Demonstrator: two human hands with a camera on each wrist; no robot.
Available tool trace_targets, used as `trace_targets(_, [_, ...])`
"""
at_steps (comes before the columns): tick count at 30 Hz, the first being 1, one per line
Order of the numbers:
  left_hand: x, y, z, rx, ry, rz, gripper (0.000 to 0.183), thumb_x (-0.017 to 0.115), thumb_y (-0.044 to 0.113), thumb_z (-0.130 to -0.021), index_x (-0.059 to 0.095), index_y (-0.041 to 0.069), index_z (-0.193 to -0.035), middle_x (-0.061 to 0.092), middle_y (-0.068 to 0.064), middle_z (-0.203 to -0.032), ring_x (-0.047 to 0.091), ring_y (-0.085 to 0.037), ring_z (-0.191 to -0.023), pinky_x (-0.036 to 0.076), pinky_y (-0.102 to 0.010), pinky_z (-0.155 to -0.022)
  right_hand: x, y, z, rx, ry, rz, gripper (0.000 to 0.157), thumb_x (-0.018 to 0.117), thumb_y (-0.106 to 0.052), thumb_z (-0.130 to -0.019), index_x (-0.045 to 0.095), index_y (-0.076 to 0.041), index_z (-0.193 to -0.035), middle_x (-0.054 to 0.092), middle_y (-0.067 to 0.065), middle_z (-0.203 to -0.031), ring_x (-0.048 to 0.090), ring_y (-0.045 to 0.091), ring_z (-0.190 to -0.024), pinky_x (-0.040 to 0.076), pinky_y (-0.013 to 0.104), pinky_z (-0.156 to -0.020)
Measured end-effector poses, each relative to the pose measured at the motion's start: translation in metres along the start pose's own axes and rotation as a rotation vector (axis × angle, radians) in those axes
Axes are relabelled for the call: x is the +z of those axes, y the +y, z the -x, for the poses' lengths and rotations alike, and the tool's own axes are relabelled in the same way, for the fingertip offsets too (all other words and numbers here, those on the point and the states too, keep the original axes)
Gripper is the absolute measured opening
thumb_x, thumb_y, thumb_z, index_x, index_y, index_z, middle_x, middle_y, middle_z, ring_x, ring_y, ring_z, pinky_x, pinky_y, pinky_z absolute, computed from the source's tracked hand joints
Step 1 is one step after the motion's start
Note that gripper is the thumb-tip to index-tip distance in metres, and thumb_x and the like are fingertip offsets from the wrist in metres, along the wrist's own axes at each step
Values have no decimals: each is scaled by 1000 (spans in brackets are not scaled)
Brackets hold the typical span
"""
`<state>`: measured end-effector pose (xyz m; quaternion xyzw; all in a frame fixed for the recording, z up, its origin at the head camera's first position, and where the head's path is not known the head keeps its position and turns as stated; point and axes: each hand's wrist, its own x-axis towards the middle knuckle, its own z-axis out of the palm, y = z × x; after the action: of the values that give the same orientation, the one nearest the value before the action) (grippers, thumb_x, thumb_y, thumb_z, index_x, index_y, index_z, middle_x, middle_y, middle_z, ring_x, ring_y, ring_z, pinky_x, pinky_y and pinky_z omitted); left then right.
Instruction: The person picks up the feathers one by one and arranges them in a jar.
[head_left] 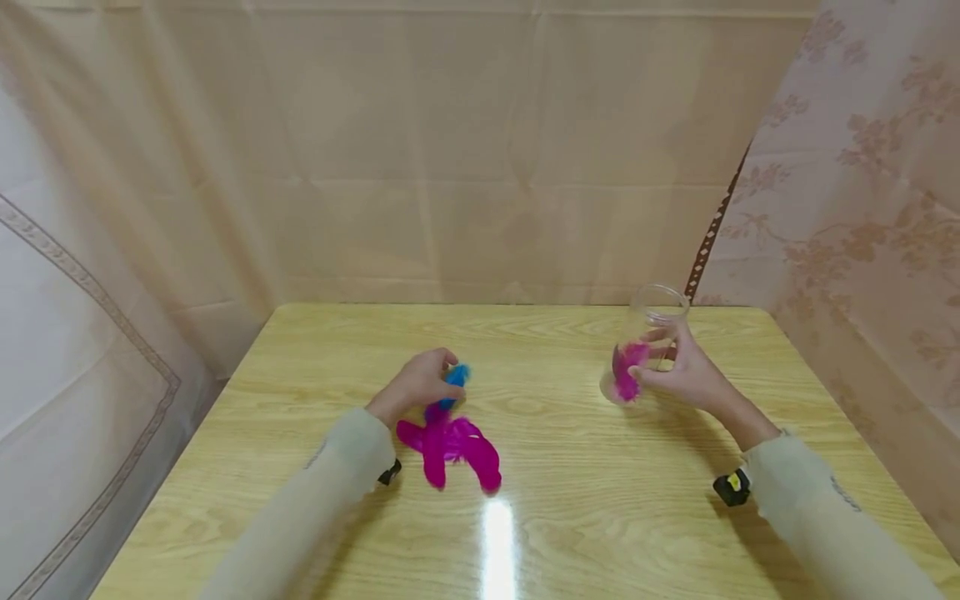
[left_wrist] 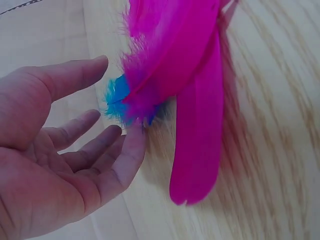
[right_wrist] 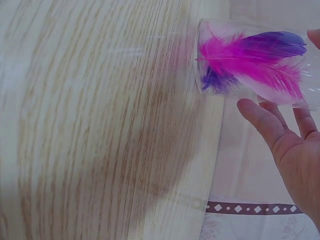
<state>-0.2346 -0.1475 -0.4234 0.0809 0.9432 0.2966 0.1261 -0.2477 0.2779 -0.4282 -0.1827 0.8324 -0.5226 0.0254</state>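
Several magenta feathers [head_left: 486, 462] lie in a loose pile on the wooden table, with a blue feather [head_left: 456, 377] at the far end. My left hand [head_left: 420, 385] is over that end, thumb and fingers spread apart; in the left wrist view one fingertip meets the fluffy base of the feathers [left_wrist: 200, 145]. On the right, my right hand [head_left: 693, 375] holds a tall clear cup [head_left: 637, 325] from its side, thumb in front and fingers behind. Pink feathers [right_wrist: 250, 62] and a purple feather [right_wrist: 280, 42] show inside the cup in the right wrist view.
The wooden table [head_left: 555, 400] has a beige cloth [head_left: 450, 150] hanging along its back edge. Patterned curtains [head_left: 885, 208] stand at the right side, and pale cloth [head_left: 75, 350] at the left. A bright light reflection [head_left: 497, 550] falls near the front.
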Motion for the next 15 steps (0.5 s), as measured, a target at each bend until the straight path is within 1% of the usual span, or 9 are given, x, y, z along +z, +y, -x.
trace_targets(3, [1, 3, -2, -7, -4, -30, 60, 85, 17, -84, 56, -2, -133, 63, -20, -127, 61, -32, -115, 49, -45, -102, -1, -1, 1, 7, 6, 12, 82, 78, -5, -89, 20, -7, -146, 41, 30, -136, 52, 54, -118, 57, 26, -78])
trace_targets(7, [2, 4, -4, -11, -4, -44, 60, 86, 15, -82, 57, -1, -133, 64, -18, -125, 61, -31, -113, 50, -44, -101, -2, -1, 2, 25, 1, 39, 82, 78, -9, -90, 19, -7, -147, 41, 30, -136, 52, 53, -119, 57, 25, -78])
trace_targets(12, [2, 0, -7, -7, 11, -36, 58, 85, 13, -83, 58, -1, -131, 66, -18, -124, 62, -32, -114, 49, -44, -102, -1, 0, 2, 24, -4, 36, 83, 78, -10, -90, 19, -8, -148, 42, 30, -136, 52, 53, -119, 57, 25, -79])
trace_targets(15, [3, -2, -8, -20, 24, -11, 56, 86, 12, -82, 59, -1, -130, 67, -17, -120, 63, -31, -111, 50, -43, -100, -1, 0, 0, 24, -7, 28, 83, 78, -9, -90, 19, -7, -148, 42, 30, -137, 52, 52, -119, 57, 25, -79])
